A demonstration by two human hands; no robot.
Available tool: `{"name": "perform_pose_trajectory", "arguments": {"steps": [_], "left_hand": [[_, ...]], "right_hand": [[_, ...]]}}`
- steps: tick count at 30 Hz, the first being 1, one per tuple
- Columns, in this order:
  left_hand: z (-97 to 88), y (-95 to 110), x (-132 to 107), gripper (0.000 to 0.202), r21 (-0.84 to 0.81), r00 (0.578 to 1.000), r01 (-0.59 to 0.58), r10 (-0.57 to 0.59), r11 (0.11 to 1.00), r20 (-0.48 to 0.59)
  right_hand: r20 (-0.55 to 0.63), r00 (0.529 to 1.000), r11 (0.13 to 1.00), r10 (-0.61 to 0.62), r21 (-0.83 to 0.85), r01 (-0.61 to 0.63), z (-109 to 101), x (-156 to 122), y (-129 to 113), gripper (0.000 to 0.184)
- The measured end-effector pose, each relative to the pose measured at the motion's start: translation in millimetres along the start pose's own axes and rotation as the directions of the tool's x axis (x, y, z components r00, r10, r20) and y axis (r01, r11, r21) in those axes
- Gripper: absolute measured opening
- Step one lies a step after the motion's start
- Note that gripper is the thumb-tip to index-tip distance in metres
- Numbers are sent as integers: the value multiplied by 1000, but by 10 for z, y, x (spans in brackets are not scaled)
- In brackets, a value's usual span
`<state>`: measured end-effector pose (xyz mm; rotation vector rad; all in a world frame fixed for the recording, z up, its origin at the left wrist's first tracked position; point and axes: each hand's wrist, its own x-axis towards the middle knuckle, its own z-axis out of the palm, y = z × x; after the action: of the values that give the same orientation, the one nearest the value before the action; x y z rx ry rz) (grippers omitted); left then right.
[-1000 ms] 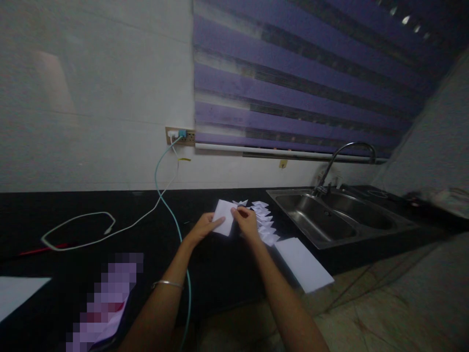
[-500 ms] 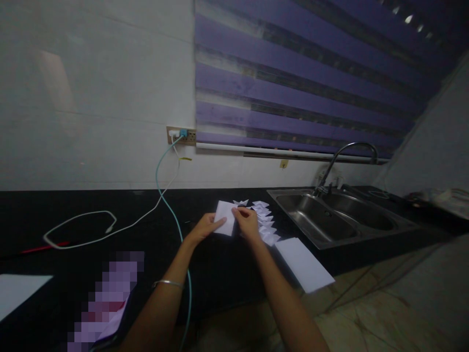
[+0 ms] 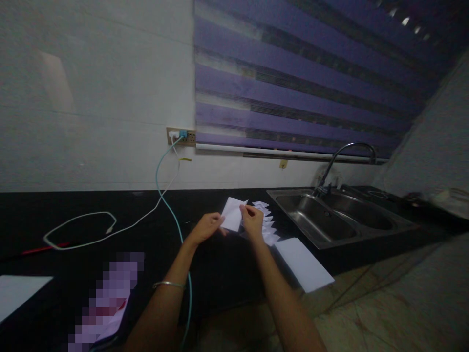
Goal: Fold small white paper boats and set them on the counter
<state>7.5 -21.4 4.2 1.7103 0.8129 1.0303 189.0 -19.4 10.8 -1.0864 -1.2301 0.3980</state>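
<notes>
Over counter (image 3: 220, 266), L hand (image 3: 207, 228), R hand (image 3: 253, 222) pinching white paper (image 3: 232, 215) (crease blurry), folded pcs (image 3: 268, 231) half-hidden behind.

Purple blinds (image 3: 293, 83) above black counter (image 3: 110, 205), steel sink (image 3: 330, 215)

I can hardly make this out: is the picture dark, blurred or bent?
Head view: dim; the black counter swallows detail, the white paper held by left hand and right hand stands out; purple blind slightly blurred and slanted by the wide lens.
</notes>
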Motion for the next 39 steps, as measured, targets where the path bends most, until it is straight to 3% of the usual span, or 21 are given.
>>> {"name": "perform_pose_trajectory", "arguments": {"steps": [9, 13, 16, 20, 27, 39], "left_hand": [[67, -139, -2, 50, 32, 993, 32, -35, 999, 116], [68, -72, -26, 45, -44, 997, 29, -25, 999, 78], [74, -53, -26, 46, -5, 996, 43, -43, 999, 83], [73, -64, -16, 53, 73, 996, 35, -41, 997, 82], [85, -11, -32, 54, -15, 997, 67, -66, 998, 39], [85, 4, -37, 57, 4, 995, 100, -101, 995, 12]], "right_hand": [[22, 1000, 1000, -1, 30, 0, -24, 20, 23, 30], [143, 990, 999, 4, 42, -10, -26, 18, 24, 33], [204, 979, 999, 11, 43, -20, -2, -5, 25, 31], [206, 978, 999, -1, 33, -6, 18, -24, 31, 30], [215, 976, 998, 32, 43, -42, 7, -14, 54, 28], [259, 966, 999, 10, 30, -18, 5, -24, 74, 29]]}}
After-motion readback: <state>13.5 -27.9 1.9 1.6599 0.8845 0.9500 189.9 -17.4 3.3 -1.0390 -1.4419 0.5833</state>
